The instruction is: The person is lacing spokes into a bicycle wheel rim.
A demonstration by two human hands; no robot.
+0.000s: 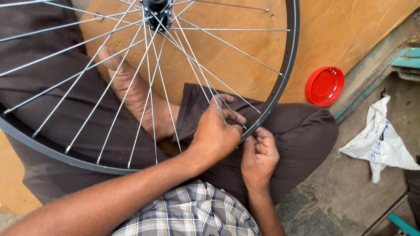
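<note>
Between both hands' fingers (227,114) sits the wheel rim (280,83).

The bicycle wheel rim (286,65) is black with a finely dotted, woven-looking texture, and its spokes (227,43) are bright silver, running to a black hub (156,11). The trousers (302,131) are plain dark brown. The shirt (192,214) is checked — grey, white and pale yellow-brown lines crossing. The board (350,26) beneath is orange-brown wood. A round lid (324,86) is vivid red. The crumpled bag (378,140) is white with blue markings — beside it, a teal-painted edge (407,59).
</note>
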